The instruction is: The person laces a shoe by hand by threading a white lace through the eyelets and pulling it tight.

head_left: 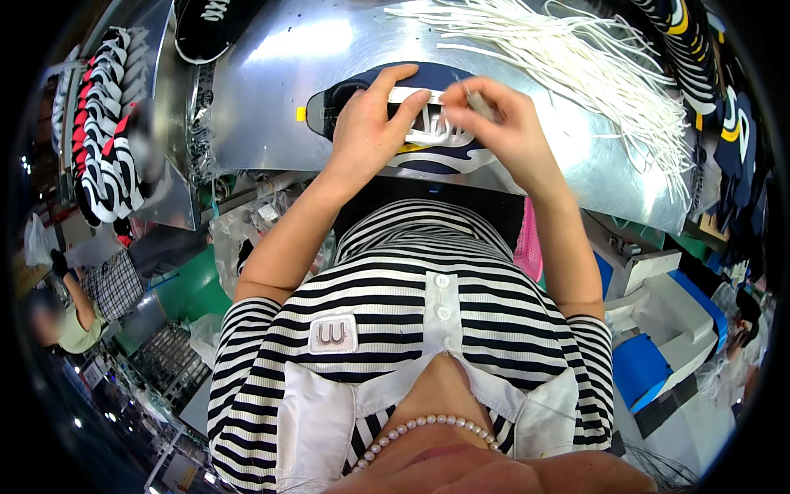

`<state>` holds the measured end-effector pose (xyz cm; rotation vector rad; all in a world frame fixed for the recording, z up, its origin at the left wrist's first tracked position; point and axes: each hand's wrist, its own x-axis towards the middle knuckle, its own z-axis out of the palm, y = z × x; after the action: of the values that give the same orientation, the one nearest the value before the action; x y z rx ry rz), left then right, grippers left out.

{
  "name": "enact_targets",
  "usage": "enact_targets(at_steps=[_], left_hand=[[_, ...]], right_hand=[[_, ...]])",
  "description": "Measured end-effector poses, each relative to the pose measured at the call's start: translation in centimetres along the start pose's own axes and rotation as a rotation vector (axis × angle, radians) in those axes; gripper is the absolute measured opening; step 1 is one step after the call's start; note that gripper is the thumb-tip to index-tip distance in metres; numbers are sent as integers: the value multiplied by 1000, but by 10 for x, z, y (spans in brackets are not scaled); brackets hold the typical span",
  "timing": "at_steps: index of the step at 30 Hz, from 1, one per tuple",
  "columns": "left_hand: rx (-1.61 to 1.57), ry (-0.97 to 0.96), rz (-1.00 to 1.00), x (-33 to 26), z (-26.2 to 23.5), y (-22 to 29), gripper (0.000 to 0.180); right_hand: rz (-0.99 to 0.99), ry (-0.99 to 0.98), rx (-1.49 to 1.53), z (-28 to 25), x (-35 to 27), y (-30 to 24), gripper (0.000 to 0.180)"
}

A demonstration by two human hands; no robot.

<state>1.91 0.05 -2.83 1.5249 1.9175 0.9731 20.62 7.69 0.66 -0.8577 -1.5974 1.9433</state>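
A navy shoe upper with white and yellow trim lies on the shiny metal table in front of me. White shoelace runs in loops across its eyelet opening. My left hand grips the upper on its left side, thumb and forefinger at the white eyelet strip. Over the right end of the opening, my right hand is closed in a pinch by the lace. Between its fingers is a small thin tool with a pale handle, slightly blurred; its exact kind is unclear. The fingers partly hide the eyelets.
A spread bundle of white laces covers the table's far right. Stacked navy uppers stand beyond the right edge. At left are a black shoe and a row of white, black and red shoe parts. Another person is at far left.
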Motion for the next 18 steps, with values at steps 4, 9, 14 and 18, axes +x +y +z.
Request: enact_targets(at_steps=[4,9,14,18], left_hand=[[-243,22,-44,3,1,-4,38],[-8,6,-36,1,1,0,47],[4,16,-49,1,1,3,51],[52,42,-31,1,4,3,51]], right_hand=[[-42,213,-90,5,21,30,16],[-60,280,-200,17,22,33,14],[-165,311,-342,14,19,34,22],[-176,312,-554,6,2,31,19]])
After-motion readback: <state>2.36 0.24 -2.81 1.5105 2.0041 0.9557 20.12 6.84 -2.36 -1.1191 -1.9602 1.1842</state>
